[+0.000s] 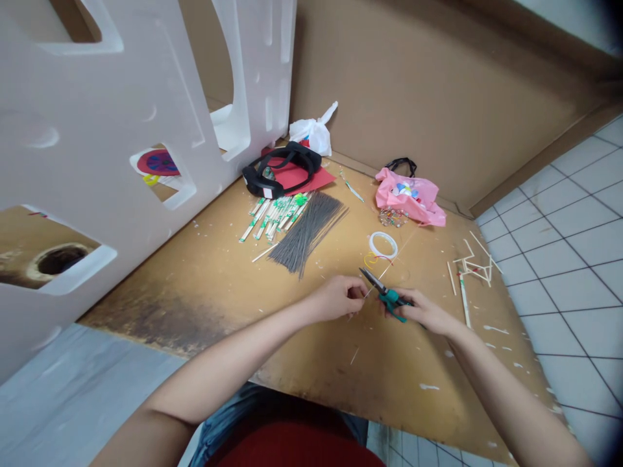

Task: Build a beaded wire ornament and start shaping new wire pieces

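Pliers [384,293] with teal handles are held low over the near middle of a plywood board [204,285], their dark nose pointing up and to the left. The right hand [426,312] is closed around the handles, fingers wrapped tight. The left hand [338,297] is curled nearly closed just beside the nose, thumb and fingertips pinched on a thin pale stick [366,295] that crosses the tool's tip — whether the tip is biting the stick cannot be told. The two hands are near each other but not touching.

Just beyond the pliers, small loops of yellow and red wire [372,261] and a white tape roll [383,245] are seen. Further left, a fanned bundle of thin grey rods [306,233] is laid beside green-and-white wrapped sticks [275,217]; behind them a black headset [280,170] rests on red paper [311,178]. A pink plastic bag [411,194] is placed by the cardboard wall [413,84], and a white plastic bag [311,133] in the corner. At the right edge a small frame of white sticks [474,263] is shown — white foam panels [97,130] stand at the left.
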A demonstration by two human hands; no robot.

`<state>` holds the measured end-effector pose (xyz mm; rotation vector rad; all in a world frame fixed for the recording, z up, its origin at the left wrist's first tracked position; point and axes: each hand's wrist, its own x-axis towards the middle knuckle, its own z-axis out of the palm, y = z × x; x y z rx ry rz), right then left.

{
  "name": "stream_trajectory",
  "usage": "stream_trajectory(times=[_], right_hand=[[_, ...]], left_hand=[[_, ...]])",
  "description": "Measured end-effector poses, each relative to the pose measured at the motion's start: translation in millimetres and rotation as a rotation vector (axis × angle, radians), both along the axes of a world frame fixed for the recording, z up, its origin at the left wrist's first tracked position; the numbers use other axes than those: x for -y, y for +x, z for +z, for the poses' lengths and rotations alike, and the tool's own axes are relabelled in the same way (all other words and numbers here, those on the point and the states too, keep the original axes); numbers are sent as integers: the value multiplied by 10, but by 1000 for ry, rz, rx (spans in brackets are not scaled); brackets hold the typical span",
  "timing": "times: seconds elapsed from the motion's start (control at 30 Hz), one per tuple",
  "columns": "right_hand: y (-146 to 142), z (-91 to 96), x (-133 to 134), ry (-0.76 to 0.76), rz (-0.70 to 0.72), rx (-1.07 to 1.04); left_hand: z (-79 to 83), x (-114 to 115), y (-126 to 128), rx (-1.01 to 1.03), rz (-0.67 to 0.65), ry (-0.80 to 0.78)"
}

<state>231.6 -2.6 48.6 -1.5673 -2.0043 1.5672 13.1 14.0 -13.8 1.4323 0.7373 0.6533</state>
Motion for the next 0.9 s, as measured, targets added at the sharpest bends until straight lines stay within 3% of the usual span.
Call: stream_trajectory(times=[0.27, 0.63, 0.9], right_hand=[[11, -26, -4, -38, -1, -10], [-80, -23, 46, 95, -42, 153], [-69, -87, 46, 126, -47, 157]], left_hand=[[-17, 15, -9, -73, 19, 80], [-13, -13, -37, -190, 22, 273], [-50, -25, -24, -218, 22, 270]])
